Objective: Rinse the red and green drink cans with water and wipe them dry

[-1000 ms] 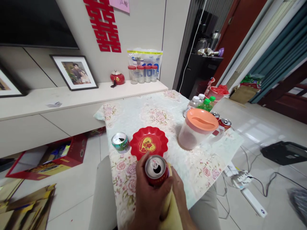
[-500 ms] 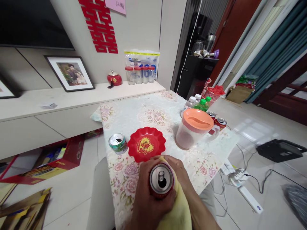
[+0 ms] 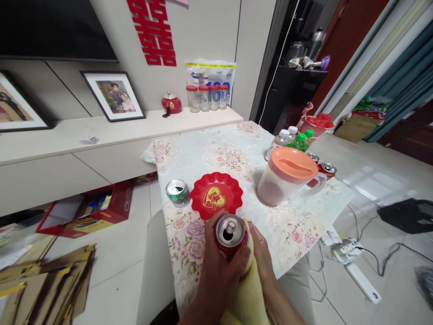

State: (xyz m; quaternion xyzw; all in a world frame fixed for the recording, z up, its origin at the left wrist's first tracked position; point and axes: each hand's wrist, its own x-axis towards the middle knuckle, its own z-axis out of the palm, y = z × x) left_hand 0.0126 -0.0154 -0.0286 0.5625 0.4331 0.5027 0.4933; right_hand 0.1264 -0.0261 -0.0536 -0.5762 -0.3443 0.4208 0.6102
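An opened red drink can [image 3: 230,234] stands upright in my left hand [image 3: 219,275], whose fingers and thumb wrap round its side. My right hand [image 3: 262,253] presses a yellow cloth [image 3: 249,289] against the can's right side; its fingertips are partly hidden behind the cloth. Just beyond the can lies a red scalloped plate [image 3: 219,180] with a yellow heart print. Left of the plate is an opened green and silver can [image 3: 178,193]. A clear plastic pitcher [image 3: 274,187] with an orange lid stands to the right.
A flowered tablecloth [image 3: 192,158] covers the table. Behind the pitcher are several bottles [image 3: 300,141] and two red cans [image 3: 327,169]. Lidded glass jars [image 3: 204,99] and a framed photo [image 3: 113,97] stand on the white cabinet. A power strip [image 3: 363,282] with cables lies on the floor at right.
The view has shifted, so the scene sits further right and slightly higher. The can has tilted a little, its tab turned; both hands stay on the can and cloth.
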